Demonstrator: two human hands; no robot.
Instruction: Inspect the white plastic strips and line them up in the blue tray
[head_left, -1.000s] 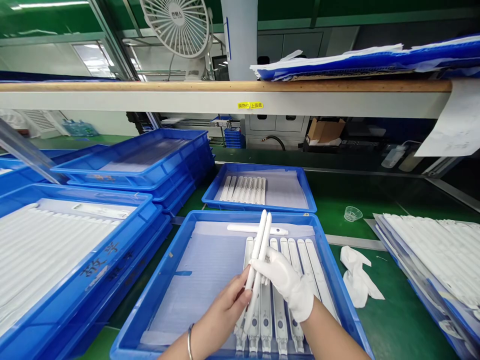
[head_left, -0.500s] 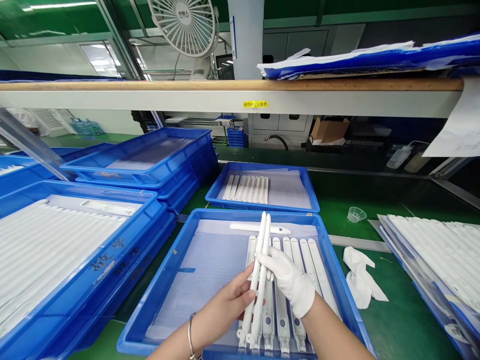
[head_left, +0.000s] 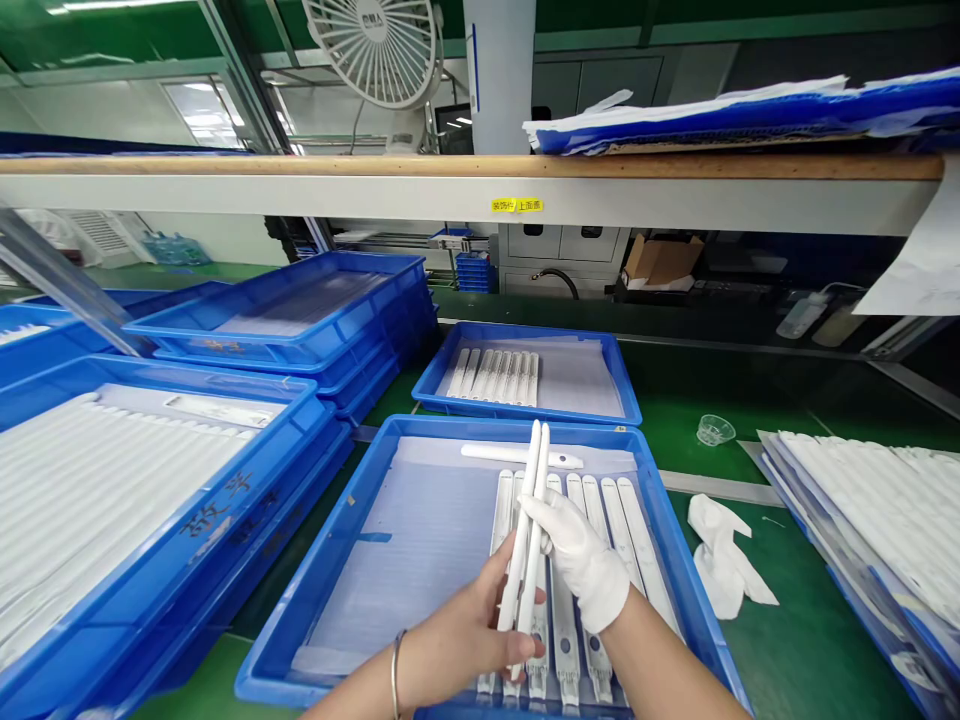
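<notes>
A pair of long slim white plastic shells (head_left: 528,485), side by side like the two arms of a hair straightener, is held tilted over a blue tray (head_left: 311,565). My bare left hand (head_left: 469,630) is closed around their lower part, with a bracelet at the wrist. Higher up, my right hand (head_left: 581,560), in a white glove, grips them with thumb and fingers; some fingertips are hidden behind. Under the hands lies a row of several similar white pieces (head_left: 566,630) with small dark round marks. Another white piece (head_left: 487,454) lies crosswise at the tray's back.
A second blue tray (head_left: 626,385) with several short white pieces stands behind. Stacked blue trays (head_left: 292,480) rise at left, the front one full of white pieces. At right are a cloth (head_left: 720,555), a clear cup (head_left: 715,430) and stacked white parts (head_left: 877,490). A shelf (head_left: 360,190) crosses above.
My left hand has moved slightly right and down along the white shells, its thumb now across their lower ends. The shells have shifted a little right; my right hand keeps its grip.
</notes>
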